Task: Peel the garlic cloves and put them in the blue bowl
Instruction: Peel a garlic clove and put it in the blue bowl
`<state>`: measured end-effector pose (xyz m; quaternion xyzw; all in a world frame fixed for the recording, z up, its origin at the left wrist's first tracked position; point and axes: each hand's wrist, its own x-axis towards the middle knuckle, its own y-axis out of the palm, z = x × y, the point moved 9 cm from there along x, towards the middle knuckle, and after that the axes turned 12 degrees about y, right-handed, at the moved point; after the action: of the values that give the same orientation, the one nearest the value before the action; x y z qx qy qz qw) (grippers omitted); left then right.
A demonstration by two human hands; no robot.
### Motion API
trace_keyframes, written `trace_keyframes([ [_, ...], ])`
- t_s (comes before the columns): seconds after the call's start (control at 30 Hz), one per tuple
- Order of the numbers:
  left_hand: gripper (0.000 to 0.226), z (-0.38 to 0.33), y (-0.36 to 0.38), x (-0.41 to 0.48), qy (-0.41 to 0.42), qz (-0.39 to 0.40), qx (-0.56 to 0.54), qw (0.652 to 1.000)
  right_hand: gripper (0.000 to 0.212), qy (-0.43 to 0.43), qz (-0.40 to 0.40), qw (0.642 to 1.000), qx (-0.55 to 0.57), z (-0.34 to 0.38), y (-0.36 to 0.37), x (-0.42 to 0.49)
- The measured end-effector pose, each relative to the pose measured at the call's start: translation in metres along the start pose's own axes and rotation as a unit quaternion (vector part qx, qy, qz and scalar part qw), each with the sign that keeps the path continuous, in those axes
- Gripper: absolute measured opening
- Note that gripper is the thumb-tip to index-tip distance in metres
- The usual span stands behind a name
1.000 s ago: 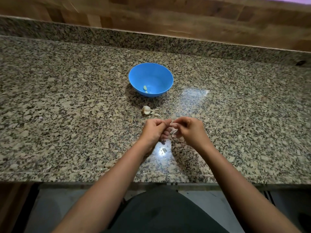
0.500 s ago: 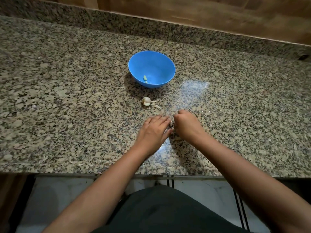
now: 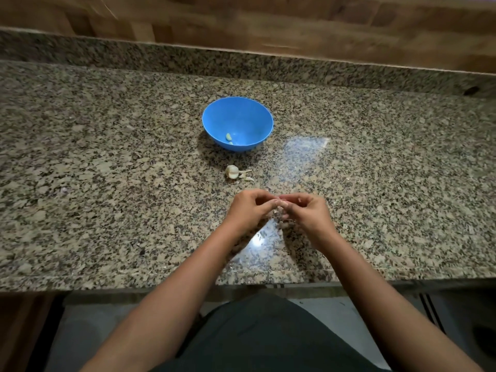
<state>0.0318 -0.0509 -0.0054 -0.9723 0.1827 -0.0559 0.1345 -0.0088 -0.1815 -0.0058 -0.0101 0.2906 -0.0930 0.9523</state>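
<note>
A blue bowl (image 3: 257, 114) stands mid-counter with a peeled clove (image 3: 229, 136) lying at its bottom. Just in front of it lies part of a garlic bulb (image 3: 232, 171) with loose skin flakes (image 3: 248, 178) beside it. Nearer the counter's front edge my left hand (image 3: 248, 209) and my right hand (image 3: 308, 212) meet fingertip to fingertip, both pinching a small garlic clove (image 3: 281, 204) between them. The clove is mostly hidden by the fingers, with a bit of pale skin showing below it.
The speckled granite counter (image 3: 107, 183) runs wide on both sides, with a low granite upstand and a wooden wall behind. Its front edge (image 3: 161, 284) lies just below my forearms. A small dark mark (image 3: 471, 89) sits at the far right.
Half a second ago both hands were low on the counter with the left hand flat. Now they are lifted a little and pinch the clove together again.
</note>
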Motion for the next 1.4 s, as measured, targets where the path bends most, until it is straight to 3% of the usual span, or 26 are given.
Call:
trace_keyframes([
  [0.13, 0.011, -0.006, 0.004, 0.006, -0.004, 0.035, 0.006, 0.999, 0.011, -0.04, -0.014, 0.999, -0.026, 0.013, -0.004, -0.001],
  [0.3, 0.004, -0.021, 0.0, 0.011, 0.032, 0.031, 0.033, 0.998, 0.007, -0.04, 0.015, 0.998, 0.047, 0.02, -0.006, -0.002],
  [0.5, 0.004, -0.007, 0.0, 0.01, -0.046, 0.001, -0.16, 0.986, 0.01, 0.014, 0.074, 0.982, 0.174, 0.017, -0.001, 0.004],
  [0.63, 0.01, -0.011, -0.001, 0.01, -0.033, -0.007, -0.182, 0.983, 0.012, 0.053, 0.087, 0.965, 0.243, 0.01, 0.003, 0.005],
  [0.73, 0.01, -0.01, -0.004, 0.01, -0.026, -0.025, -0.19, 0.981, 0.011, 0.044, 0.097, 0.97, 0.219, 0.013, 0.006, 0.004],
  [0.83, 0.009, -0.005, -0.003, 0.01, -0.036, -0.03, -0.217, 0.975, 0.018, 0.012, 0.107, 0.986, 0.124, 0.021, 0.007, 0.0],
  [0.97, 0.008, -0.003, -0.002, 0.014, -0.054, -0.012, -0.228, 0.972, 0.007, -0.043, 0.08, 0.995, 0.034, 0.029, 0.006, -0.004],
  [1.2, 0.006, -0.004, 0.0, 0.019, -0.036, 0.013, -0.167, 0.985, 0.007, -0.05, 0.061, 0.996, 0.051, 0.024, 0.006, -0.004],
  [1.4, 0.014, -0.004, 0.011, 0.017, -0.068, -0.005, -0.226, 0.972, 0.022, -0.04, 0.091, 0.99, 0.103, 0.023, 0.013, -0.002],
])
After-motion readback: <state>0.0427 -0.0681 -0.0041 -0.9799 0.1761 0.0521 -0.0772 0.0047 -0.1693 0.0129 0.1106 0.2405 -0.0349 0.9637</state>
